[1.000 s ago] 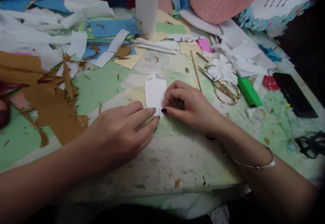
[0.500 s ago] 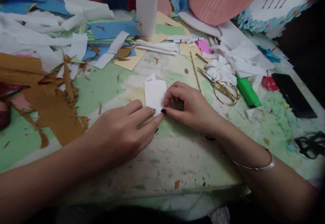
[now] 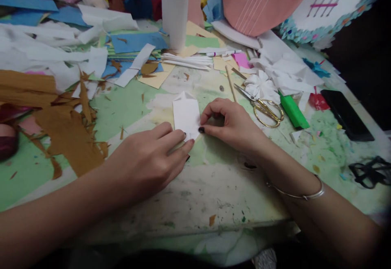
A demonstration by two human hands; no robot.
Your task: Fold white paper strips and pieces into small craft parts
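Observation:
A small folded piece of white paper (image 3: 186,116) lies on the table in front of me, its top corners turned in to a blunt point. My left hand (image 3: 149,155) rests over its lower left part, fingers stretched out and pressing the bottom edge down. At the lower right edge of the paper, my right hand (image 3: 230,124) has thumb and index finger brought together in a pinch. Whatever part of the paper lies between those fingertips is too small to make out clearly. A bracelet (image 3: 308,195) circles my right wrist.
Gold-handled scissors (image 3: 265,110) lie right of my right hand, near a wooden stick (image 3: 231,84), green roll (image 3: 295,110) and black phone (image 3: 348,114). Brown crepe paper (image 3: 67,134) spreads at left. White paper strips (image 3: 187,60) and a white upright column (image 3: 174,12) stand behind.
My right thumb has drawn slightly right, away from my left fingertips, along the paper's lower edge. My left hand stays on the paper. The whole view has shifted a little.

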